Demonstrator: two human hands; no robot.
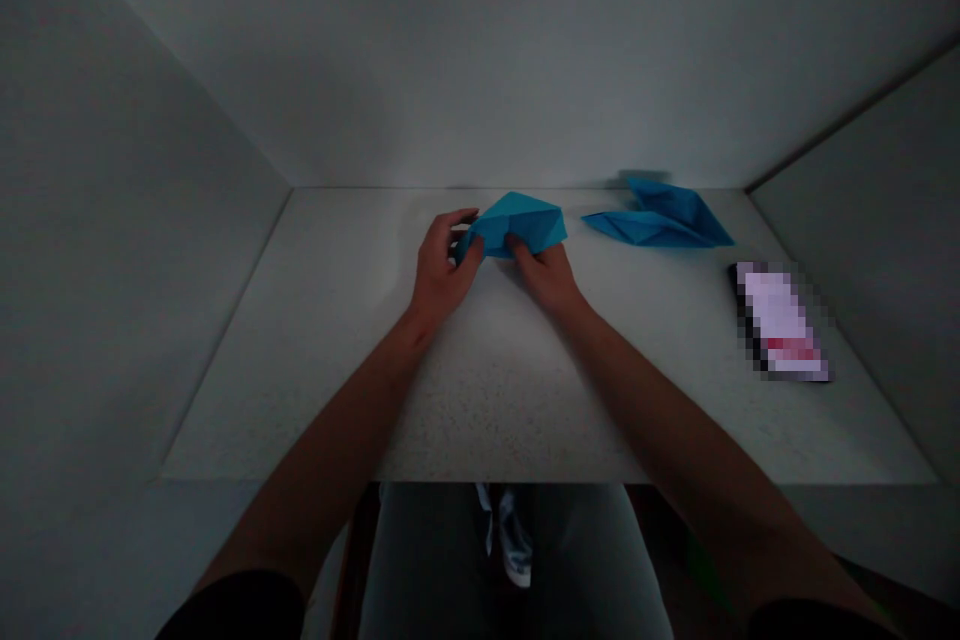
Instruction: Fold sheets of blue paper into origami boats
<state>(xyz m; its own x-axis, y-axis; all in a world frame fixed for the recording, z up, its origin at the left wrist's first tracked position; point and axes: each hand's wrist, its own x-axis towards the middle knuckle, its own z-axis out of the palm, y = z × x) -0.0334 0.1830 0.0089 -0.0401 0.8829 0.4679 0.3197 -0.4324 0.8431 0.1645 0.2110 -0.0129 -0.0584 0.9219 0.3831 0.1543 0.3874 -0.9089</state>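
Left grip and right grip pinch the blue folded paper at both ends, probably to steady it; the surface supports it.

We wear black short sleeves high on the arms, leaving both forearms bare down to the left hand and right hand. Below the near edge of the white speckled table, our pale grey trousers show.

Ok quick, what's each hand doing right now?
Left hand: grip closed on the left end of the blue folded paper.
Right hand: grip closed on the lower edge of the blue folded paper.
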